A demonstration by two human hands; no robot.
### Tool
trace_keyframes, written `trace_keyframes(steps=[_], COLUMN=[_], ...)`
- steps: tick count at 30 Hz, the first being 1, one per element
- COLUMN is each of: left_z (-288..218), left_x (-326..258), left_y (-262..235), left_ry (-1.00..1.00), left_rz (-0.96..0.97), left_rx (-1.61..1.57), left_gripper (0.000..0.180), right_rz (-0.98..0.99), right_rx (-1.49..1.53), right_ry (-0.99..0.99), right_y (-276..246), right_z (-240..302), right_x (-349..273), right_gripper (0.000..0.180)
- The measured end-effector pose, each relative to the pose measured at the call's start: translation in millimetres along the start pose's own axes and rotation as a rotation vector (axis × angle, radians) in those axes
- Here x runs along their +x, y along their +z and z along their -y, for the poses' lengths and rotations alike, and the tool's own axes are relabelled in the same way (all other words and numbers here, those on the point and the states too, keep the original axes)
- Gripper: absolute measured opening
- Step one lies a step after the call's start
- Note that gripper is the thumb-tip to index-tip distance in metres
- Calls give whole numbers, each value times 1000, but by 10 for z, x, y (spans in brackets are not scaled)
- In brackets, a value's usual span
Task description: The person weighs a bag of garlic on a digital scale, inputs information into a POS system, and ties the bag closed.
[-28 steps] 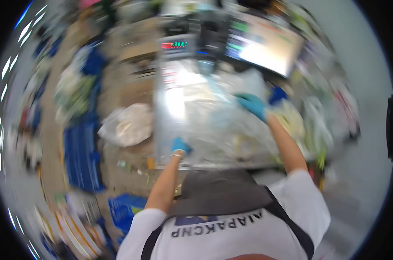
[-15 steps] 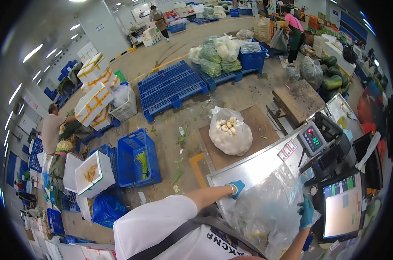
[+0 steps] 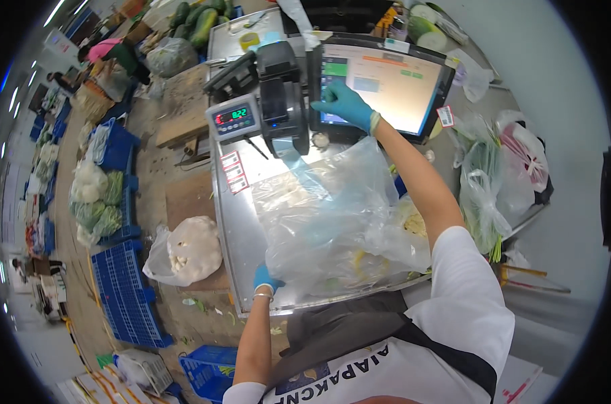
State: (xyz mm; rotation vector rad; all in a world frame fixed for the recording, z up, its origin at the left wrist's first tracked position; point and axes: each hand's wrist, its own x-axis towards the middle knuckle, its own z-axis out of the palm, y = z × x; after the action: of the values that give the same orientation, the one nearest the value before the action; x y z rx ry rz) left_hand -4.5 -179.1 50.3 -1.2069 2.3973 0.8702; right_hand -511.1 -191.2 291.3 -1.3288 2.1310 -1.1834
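Blue gloves cover both of the person's hands at a steel weighing counter [image 3: 241, 222]. The left hand [image 3: 265, 278] grips the near edge of a large clear plastic bag [image 3: 332, 222] that lies on the counter, its fingers closed on the film. The bag is bulky and crumpled, and pale and yellowish produce shows dimly through it, mostly toward its right side. The right hand [image 3: 346, 104] reaches well forward, away from the bag, with its fingers stretched out and their tips touching the left part of a touchscreen [image 3: 386, 84]; it holds nothing.

Just left of the screen stands a dark label printer [image 3: 282, 94], and beside that a small scale display [image 3: 232, 118] with lit green digits. The bag already rests on the counter, so weighing looks to be under way, with the entry on the screen now in hand. No fresh label can be seen on the bag, and its mouth does not look tied, though the folds make that hard to tell.

On the floor to the left sit a second filled bag [image 3: 184, 252] and blue crates [image 3: 123, 296].
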Motion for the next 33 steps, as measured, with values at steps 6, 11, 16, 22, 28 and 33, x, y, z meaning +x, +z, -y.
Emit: trace_keyframes(steps=[6,11,16,22,28,33], left_z=[-181,-141,-300,-84,52,-8], left_x=[-55,-89,-151,-33,-3,-14], left_y=[-41,-95,-251,-35,54,4], left_ry=[-146,13,-37,35,54,15], left_rz=[-4,3,-11,-11,-22,-7], left_rx=[-69,55,50,83,72,39], left_gripper=[65,66,66,68,69,69], right_rz=[-134,-161,-138,-96,-56,-46], right_rx=[-31,114,293,337,223,268], right_ry=[-78,-87,-7,-40,-24,55], right_y=[-179,-141,-166,-24,115,93], right_z=[-310,-143,-56,-194,-360,-486], right_x=[428,705,865,578,291,250], right_gripper=[49,45,40,37,36,43])
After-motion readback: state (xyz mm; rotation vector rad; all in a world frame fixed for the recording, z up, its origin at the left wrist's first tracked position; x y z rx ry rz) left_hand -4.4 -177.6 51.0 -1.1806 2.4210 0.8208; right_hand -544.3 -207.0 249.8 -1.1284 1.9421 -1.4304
